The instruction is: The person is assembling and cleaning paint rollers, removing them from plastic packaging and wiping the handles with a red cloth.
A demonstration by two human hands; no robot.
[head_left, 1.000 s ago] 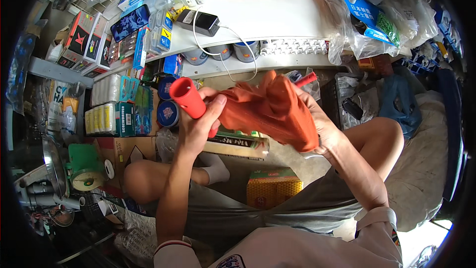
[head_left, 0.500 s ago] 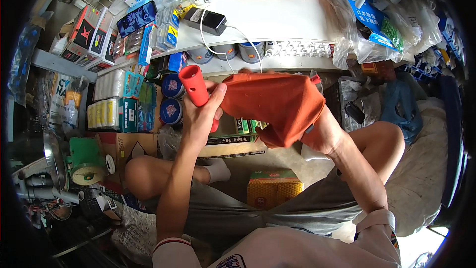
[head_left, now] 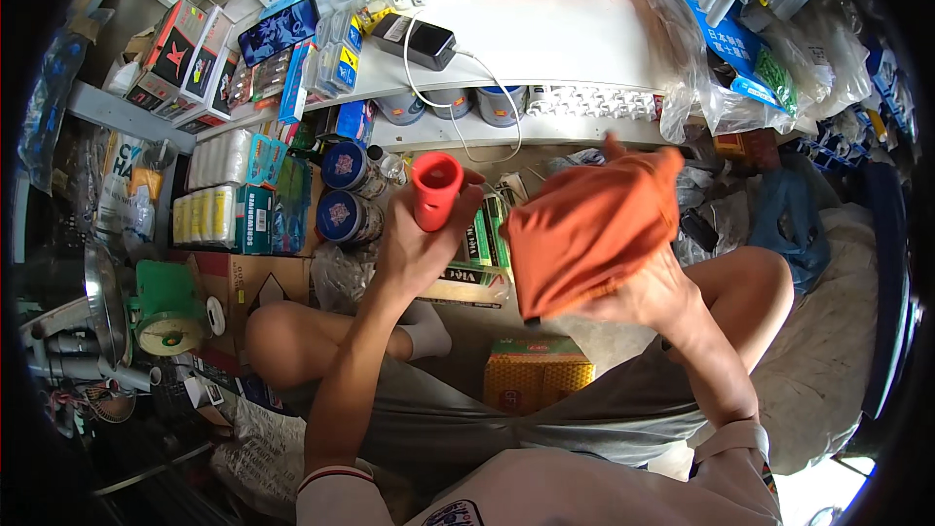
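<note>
My left hand [head_left: 411,251] is closed around a red hollow plastic tube [head_left: 435,197], held upright with its flared open end upward and a small hole in its side. To its right, my right hand [head_left: 654,294] grips an orange-red cloth [head_left: 592,232] that looks like a bag or sleeve. The cloth is bunched and hangs over that hand, covering most of the fingers. Tube and cloth are apart from each other. Whether anything is inside the cloth cannot be seen.
A white shelf [head_left: 555,34] spans the far side, with a black power adapter [head_left: 416,42], a phone [head_left: 279,32] and several small red cans. Boxes with green packs [head_left: 477,282] lie beyond my legs; a yellow box [head_left: 539,375] sits between them. A green scale [head_left: 166,307] stands left.
My left hand has come away from the cloth and turned the tube more upright. My right hand has moved the cloth rightward, and its shape has shifted.
</note>
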